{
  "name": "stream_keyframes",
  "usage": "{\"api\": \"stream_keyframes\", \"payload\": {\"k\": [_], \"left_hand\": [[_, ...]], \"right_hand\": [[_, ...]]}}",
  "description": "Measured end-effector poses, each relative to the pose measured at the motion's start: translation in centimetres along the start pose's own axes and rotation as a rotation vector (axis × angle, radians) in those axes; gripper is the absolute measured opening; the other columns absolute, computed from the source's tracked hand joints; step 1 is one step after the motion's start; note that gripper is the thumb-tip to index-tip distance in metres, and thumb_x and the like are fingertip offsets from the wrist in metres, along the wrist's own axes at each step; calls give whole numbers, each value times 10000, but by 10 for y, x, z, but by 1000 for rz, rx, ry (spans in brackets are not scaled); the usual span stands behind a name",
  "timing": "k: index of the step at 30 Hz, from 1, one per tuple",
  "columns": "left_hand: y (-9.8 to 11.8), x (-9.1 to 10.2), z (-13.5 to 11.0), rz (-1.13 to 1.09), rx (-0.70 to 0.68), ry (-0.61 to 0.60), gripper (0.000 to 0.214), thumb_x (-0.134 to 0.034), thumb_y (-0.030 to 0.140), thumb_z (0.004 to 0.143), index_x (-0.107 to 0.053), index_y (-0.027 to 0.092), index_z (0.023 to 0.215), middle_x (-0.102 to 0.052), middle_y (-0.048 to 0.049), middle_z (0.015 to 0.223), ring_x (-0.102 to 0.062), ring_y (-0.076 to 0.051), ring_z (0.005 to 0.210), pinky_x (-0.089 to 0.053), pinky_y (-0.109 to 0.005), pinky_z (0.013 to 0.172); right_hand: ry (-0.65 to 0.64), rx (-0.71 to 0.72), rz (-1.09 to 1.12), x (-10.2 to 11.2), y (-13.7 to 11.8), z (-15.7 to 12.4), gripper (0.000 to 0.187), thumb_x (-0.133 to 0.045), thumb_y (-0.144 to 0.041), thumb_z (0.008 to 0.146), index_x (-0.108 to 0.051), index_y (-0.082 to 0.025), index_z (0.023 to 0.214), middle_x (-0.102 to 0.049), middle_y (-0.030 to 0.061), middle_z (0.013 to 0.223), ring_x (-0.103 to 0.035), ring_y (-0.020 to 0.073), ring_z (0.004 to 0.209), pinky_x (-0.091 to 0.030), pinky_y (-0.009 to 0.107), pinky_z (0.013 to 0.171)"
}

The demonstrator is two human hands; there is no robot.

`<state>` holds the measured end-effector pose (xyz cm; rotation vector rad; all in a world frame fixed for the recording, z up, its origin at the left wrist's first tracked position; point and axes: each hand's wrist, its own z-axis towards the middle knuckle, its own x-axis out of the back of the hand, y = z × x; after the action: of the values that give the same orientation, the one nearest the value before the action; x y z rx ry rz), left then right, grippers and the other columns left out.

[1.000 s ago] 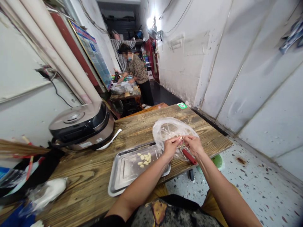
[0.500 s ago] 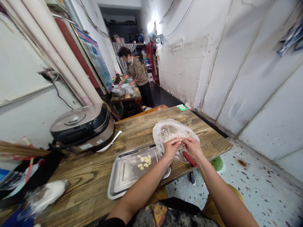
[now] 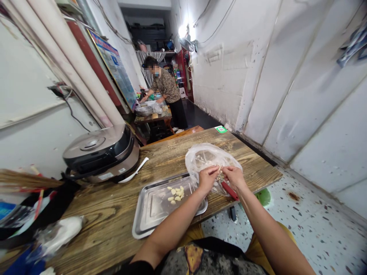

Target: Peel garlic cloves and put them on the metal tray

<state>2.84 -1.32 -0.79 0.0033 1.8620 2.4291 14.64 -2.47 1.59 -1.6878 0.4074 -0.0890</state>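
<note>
Over a clear plastic bag (image 3: 197, 156) on the table, my left hand (image 3: 208, 178) and my right hand (image 3: 233, 176) meet with fingertips pinched around a small pale garlic clove (image 3: 219, 168). Both hands are closed on it, and fingers partly cover it. Unpeeled cloves and bits of skin lie in the bag just beneath. A red-handled knife (image 3: 229, 190) rests on the bag by my right wrist; its blade is mostly hidden. Left of my left forearm, several peeled garlic cloves (image 3: 177, 193) lie on a metal tray (image 3: 149, 214).
On the left stand a rice cooker (image 3: 100, 152) and a white spoon (image 3: 134, 170) beside it. A plastic bag with something white (image 3: 61, 233) is at the near left. The wooden table (image 3: 246, 152) ends at the right. Another person (image 3: 168, 86) works at a farther table.
My hands stay together over the bag, with only small finger movements at the clove. The view has shifted slightly. The other person's arm has moved a little to the left.
</note>
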Motion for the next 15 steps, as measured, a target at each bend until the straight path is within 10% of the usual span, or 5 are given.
{"api": "stream_keyframes", "payload": {"k": [15], "left_hand": [[4, 5, 3, -537, 468, -82, 332, -659, 246, 720, -628, 119, 1025, -674, -74, 809, -635, -138, 691, -527, -284, 683]], "right_hand": [[-116, -17, -47, 4, 4, 6, 165, -645, -296, 524, -574, -150, 551, -433, -57, 363, -300, 57, 334, -213, 206, 356]]}}
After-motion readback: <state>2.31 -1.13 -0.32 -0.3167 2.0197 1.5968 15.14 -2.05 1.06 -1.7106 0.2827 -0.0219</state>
